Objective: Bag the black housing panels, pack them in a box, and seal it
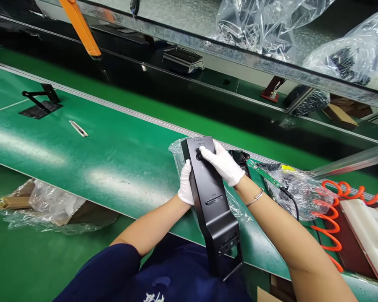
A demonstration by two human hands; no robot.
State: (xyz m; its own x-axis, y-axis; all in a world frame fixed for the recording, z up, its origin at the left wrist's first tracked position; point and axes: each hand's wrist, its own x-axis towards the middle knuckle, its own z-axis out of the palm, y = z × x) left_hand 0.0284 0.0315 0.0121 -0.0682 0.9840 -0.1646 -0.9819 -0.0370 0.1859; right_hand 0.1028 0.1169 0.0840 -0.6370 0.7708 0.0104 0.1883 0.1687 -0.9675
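Observation:
A long black plastic housing (209,188) slants across the front edge of the bench, its lower end near my body. White print, a round knob or hole near the top and a slot marked MAX show on its face. My left hand (185,184), in a white glove, grips the housing's left side. My right hand (223,162), also gloved, lies over its upper right side, with the thumb and a finger by the round part. Clear plastic film (176,153) lies under and behind the housing. What the right fingers do underneath is hidden.
Right of my hands are a green electric screwdriver (264,173), a plastic bag (296,193) and a coiled orange air hose (335,226). On the left of the green bench (113,147) are a cutter knife (78,128) and a black stand (40,108). A box with plastic (55,205) sits below.

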